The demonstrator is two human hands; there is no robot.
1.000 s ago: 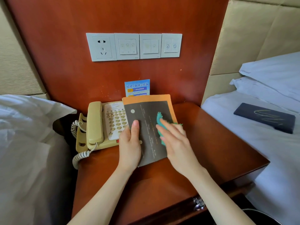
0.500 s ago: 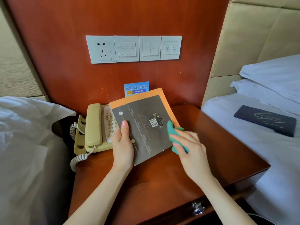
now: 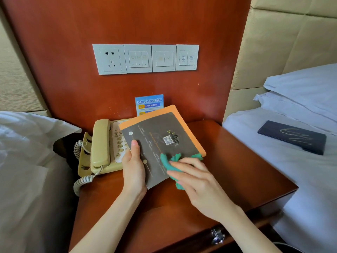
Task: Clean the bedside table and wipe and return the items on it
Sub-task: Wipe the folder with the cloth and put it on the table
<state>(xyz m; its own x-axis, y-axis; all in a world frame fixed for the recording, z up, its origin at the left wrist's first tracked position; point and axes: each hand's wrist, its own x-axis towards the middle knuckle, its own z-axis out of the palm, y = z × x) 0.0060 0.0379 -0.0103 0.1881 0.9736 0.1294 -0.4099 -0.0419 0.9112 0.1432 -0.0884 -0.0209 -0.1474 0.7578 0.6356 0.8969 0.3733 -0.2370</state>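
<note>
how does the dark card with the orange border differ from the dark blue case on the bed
The card is dark grey with an orange border and a QR code; the case is navy with a pale scribble design. The card is gripped by the left hand and wiped with the green cloth under the right hand; the case lies untouched on the bed. Both are flat, dark rectangles.
</note>
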